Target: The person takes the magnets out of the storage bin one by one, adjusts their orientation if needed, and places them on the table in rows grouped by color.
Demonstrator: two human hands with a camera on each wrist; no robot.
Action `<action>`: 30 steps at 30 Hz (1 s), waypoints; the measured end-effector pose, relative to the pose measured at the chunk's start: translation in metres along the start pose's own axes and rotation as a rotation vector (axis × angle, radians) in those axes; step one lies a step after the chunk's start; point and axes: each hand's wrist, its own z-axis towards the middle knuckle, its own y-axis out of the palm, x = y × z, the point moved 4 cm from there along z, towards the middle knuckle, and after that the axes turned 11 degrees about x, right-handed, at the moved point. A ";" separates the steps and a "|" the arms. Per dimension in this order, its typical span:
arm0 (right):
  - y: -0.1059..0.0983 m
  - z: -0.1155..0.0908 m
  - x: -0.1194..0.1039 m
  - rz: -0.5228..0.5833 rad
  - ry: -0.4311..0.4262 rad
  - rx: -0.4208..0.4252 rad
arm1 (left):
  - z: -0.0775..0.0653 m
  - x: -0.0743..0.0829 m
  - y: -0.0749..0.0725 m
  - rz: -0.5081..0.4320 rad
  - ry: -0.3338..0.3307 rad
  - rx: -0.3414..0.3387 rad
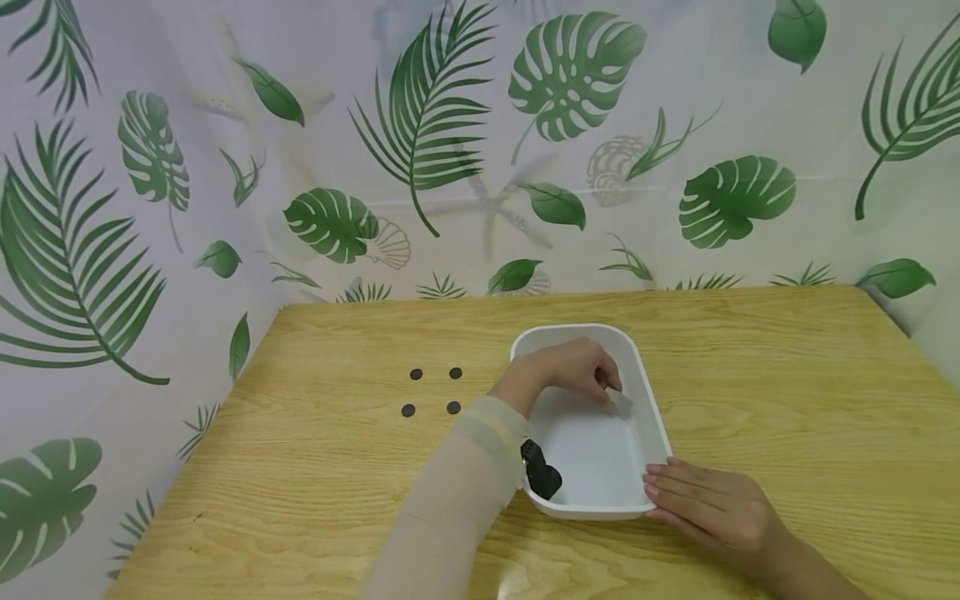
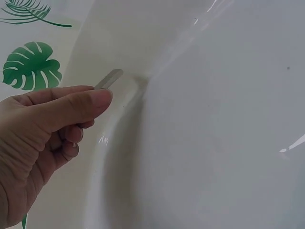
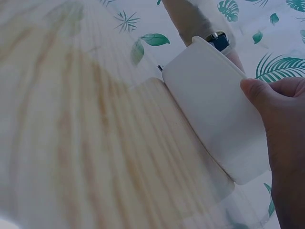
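In the head view, my left hand [image 1: 581,371] is inside a white plastic basin [image 1: 648,387], near its far right wall. Thumb and index finger pinch a small, flat, whitish piece [image 1: 620,403]. The left wrist view shows this piece [image 2: 109,78] as a thin, pale grey strip sticking out past the thumb tip; its exact kind cannot be told. At the basin's near right corner, my right hand [image 1: 720,504] holds the rim. Its thumb shows against the basin [image 3: 205,100] in the right wrist view, and the other fingertips lie along the right rim.
Several small black discs [image 1: 416,374] lie on the wooden table [image 1: 315,467], left of the basin. A black device [image 1: 540,471] sits by the left sleeve at the basin's left wall. Behind the table hangs a leaf-patterned cloth [image 1: 450,200].
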 end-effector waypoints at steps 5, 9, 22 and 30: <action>0.000 0.001 0.000 0.000 -0.002 0.002 | -0.003 0.004 -0.010 -0.046 -0.019 0.025; 0.000 0.001 0.000 0.004 0.000 0.002 | -0.006 0.006 -0.017 -0.093 -0.048 0.041; 0.001 0.001 0.001 -0.002 -0.007 -0.005 | -0.024 0.000 -0.038 -0.226 -0.094 0.161; 0.002 0.001 0.000 -0.005 -0.011 0.001 | -0.043 -0.002 -0.048 -0.319 -0.091 0.221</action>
